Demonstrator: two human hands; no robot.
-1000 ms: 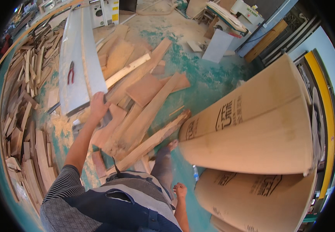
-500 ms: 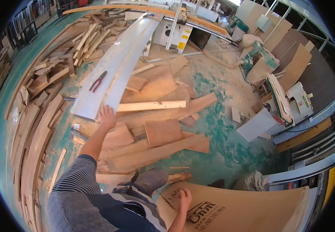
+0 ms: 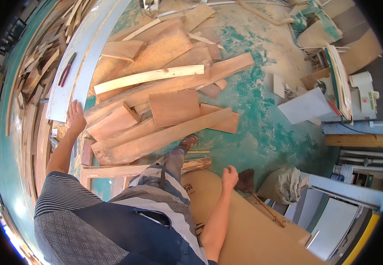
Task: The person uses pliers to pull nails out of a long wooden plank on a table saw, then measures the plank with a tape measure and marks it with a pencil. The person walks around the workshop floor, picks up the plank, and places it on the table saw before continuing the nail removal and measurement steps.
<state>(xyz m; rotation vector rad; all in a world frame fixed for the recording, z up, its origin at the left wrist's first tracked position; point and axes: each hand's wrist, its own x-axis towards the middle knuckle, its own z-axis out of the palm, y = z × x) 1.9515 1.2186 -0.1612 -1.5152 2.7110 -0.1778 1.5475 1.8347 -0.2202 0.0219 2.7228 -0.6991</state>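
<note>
My left hand [image 3: 75,117] lies with its fingers stretched out on the near end of a long grey metal table [image 3: 80,79]. Farther up that table rests a pair of red-handled pliers [image 3: 66,70]. My right hand [image 3: 230,177] hangs with its fingers loosely curled over a large brown cardboard sheet [image 3: 249,234]; nothing shows in it. Just right of that hand is a dark-headed brush [image 3: 245,180] with a thin wooden handle, lying against the cardboard. Wooden boards [image 3: 173,108] are piled on the floor ahead of me, a pale strip [image 3: 149,78] on top.
Offcuts and long planks [image 3: 45,137] are heaped left of the grey table. A white panel [image 3: 304,106] leans by a machine at right. Crumpled grey sheeting [image 3: 290,185] sits near the cardboard. Sawdust covers much of the green floor [image 3: 262,132]. My foot [image 3: 188,141] stands beside the boards.
My view has tilted down and turned right, so the machine at the table's far end has left the picture. The brush has come into view. My left hand stays at the table's end.
</note>
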